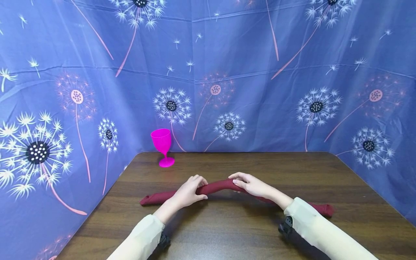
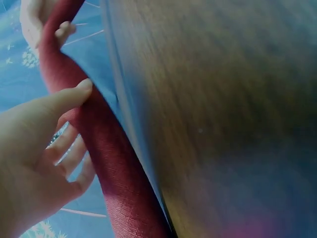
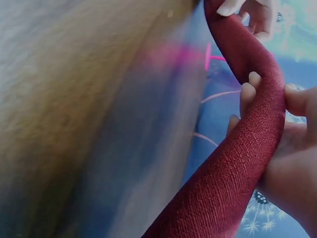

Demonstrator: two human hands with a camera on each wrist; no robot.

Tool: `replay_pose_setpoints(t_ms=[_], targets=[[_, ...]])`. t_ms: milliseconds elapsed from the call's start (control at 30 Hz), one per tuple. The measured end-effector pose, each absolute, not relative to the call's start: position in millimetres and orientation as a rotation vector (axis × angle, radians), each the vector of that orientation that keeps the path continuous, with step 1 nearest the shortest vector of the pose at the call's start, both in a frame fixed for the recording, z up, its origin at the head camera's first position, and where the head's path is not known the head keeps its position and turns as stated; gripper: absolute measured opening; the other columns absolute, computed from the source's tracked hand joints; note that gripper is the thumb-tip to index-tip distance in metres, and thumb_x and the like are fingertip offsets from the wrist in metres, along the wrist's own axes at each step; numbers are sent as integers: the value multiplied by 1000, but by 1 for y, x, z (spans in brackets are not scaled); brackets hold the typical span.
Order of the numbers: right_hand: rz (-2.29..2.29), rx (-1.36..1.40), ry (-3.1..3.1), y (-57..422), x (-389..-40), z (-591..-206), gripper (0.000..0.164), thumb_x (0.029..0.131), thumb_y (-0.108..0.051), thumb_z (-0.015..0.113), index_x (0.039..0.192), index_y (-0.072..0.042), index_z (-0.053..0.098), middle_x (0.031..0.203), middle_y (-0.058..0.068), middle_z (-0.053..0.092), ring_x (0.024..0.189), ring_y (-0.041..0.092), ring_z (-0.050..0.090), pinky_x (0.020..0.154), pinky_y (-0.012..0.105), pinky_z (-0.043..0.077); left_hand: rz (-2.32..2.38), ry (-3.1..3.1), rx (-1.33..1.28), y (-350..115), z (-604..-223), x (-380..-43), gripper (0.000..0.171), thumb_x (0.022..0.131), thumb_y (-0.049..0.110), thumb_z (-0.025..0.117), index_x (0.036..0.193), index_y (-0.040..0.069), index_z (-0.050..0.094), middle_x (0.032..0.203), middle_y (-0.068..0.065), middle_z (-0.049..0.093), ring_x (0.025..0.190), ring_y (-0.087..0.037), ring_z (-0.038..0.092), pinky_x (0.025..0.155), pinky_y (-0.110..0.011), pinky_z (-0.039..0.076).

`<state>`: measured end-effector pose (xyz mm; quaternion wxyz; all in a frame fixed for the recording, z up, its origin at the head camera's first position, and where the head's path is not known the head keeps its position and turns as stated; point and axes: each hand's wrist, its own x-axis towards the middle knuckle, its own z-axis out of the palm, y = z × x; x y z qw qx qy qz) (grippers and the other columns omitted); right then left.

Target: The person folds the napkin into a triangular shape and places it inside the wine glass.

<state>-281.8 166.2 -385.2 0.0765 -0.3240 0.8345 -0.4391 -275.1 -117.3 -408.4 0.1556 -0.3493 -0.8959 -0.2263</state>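
The red cloth roll (image 1: 217, 187) spans the tabletop (image 1: 240, 224), long axis roughly along its far edge; the left hand (image 1: 188, 192) and right hand (image 1: 256, 186), apart, both grip its arched middle.

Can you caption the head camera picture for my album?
Left hand and right hand grip a long, dark-red cloth roll at a brown wooden table, bright pink goblet beyond.

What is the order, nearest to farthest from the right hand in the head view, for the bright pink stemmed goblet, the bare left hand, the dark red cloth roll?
1. Dark red cloth roll: gripped by the right hand.
2. Left hand: to its left, gripping the same roll.
3. Pink goblet: standing farther back and farther left.
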Motion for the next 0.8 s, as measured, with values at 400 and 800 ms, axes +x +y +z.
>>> replay_pose_setpoints(t_ms=[400, 800], targets=[[-1360, -762, 2374, 169, -280, -361, 53, 95, -28, 52, 136, 3, 42, 121, 22, 61, 108, 20, 59, 88, 28, 45, -555, -2360, -774, -114, -401, -278, 26, 70, 9, 72, 92, 16, 61, 86, 6, 57, 81, -14, 54, 65, -31, 47], [-1290, -543, 2261, 166, -274, -355, 43, 90, -36, 56, 103, 5, 64, 84, 4, 70, 73, 9, 58, 67, 26, 47, -554, -2231, -743, -116, -395, -285, 25, 70, 6, 71, 92, 16, 65, 91, 3, 61, 80, -17, 55, 59, -33, 47]])
